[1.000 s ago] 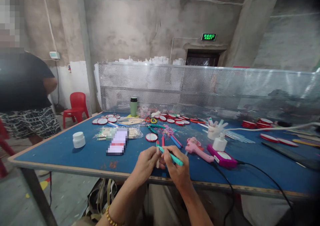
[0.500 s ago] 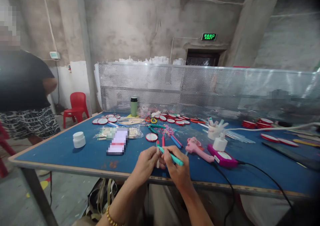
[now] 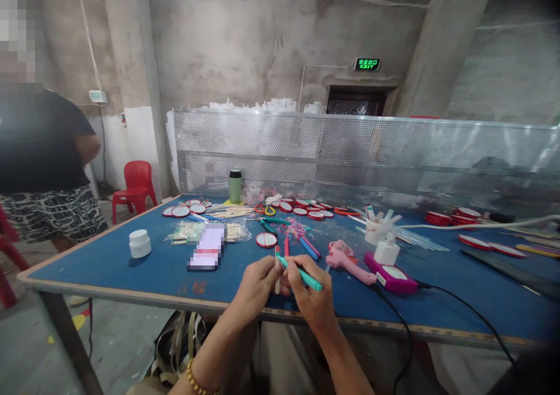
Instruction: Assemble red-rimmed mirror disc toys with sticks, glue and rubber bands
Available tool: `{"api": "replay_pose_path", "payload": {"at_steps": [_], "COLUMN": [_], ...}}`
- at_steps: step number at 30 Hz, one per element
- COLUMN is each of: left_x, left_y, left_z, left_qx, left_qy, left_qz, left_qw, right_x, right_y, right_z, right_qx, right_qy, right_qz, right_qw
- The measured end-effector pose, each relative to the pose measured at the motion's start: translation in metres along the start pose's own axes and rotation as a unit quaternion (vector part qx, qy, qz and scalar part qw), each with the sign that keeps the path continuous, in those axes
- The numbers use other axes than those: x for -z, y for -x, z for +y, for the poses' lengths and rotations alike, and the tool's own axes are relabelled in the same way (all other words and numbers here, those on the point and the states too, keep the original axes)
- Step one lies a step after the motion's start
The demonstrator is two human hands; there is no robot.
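My left hand [image 3: 255, 283] is closed on a thin wooden craft stick [image 3: 277, 286], held upright near the table's front edge. The stick's top end is coloured red, with some green below it. A turquoise marker [image 3: 311, 281] is gripped in my right hand [image 3: 314, 296], its tip against the stick's upper part. Some fingers of both hands are hidden behind the stick and marker. Just beyond them lie a red marker [image 3: 287, 247], a blue marker [image 3: 308, 247] and a red-rimmed white disc [image 3: 266, 240].
A pink glue gun [image 3: 352, 265] and a purple box [image 3: 394, 275] with a white bottle [image 3: 387, 251] lie right, with cables. Left are a phone [image 3: 207, 246] and white jar [image 3: 140, 244]. Behind are pliers [image 3: 266, 226], colourful bands [image 3: 295, 229] and a mesh panel [image 3: 262, 144]. A person stands left.
The view has shifted very slightly. Both hands keep the same hold on the stick and the marker, with no clear movement between them.
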State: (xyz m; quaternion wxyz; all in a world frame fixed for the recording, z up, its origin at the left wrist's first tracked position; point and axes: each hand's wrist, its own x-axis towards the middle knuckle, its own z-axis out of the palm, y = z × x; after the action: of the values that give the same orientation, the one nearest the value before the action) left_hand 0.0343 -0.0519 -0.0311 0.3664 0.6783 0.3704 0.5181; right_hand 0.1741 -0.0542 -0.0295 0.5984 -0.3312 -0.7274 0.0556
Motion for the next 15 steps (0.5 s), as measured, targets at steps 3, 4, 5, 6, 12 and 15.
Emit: {"api": "replay_pose_path", "payload": {"at_steps": [3,4,5,6,12,15], "left_x": [-0.0002,-0.0002,-0.0003,-0.0003,-0.0008,-0.0006], "left_y": [-0.0004,-0.0005,-0.0005,-0.0005,0.0003,0.0002], "left_z": [-0.0017,-0.0021,-0.0023,-0.0021,0.0011,0.0], "left_qx": [-0.003,-0.001,0.0,0.0,-0.001,-0.003], "left_qy": [0.013,0.016,0.018,0.019,0.023,0.023], "left_qz": [-0.006,-0.007,-0.007,-0.007,-0.004,-0.002], "left_qw": [1.0,1.0,1.0,1.0,1.0,1.0], "right_x": [0.0005,0.0006,0.0007,0.0007,0.0002,0.0003], "right_y": [0.0001,0.0003,0.0006,0.0008,0.0008,0.0004], "right_z": [-0.0004,-0.0006,-0.0007,-0.0008,-0.0008,-0.0009], "right_qx": [0.001,0.001,0.0,-0.001,-0.004,-0.003], "right_qy": [0.001,0.0,-0.002,-0.003,-0.003,0.004], "right_qz": [0.0,0.001,0.002,0.002,0.001,0.002], "right_qw": [1.0,1.0,1.0,1.0,1.0,1.0]}}
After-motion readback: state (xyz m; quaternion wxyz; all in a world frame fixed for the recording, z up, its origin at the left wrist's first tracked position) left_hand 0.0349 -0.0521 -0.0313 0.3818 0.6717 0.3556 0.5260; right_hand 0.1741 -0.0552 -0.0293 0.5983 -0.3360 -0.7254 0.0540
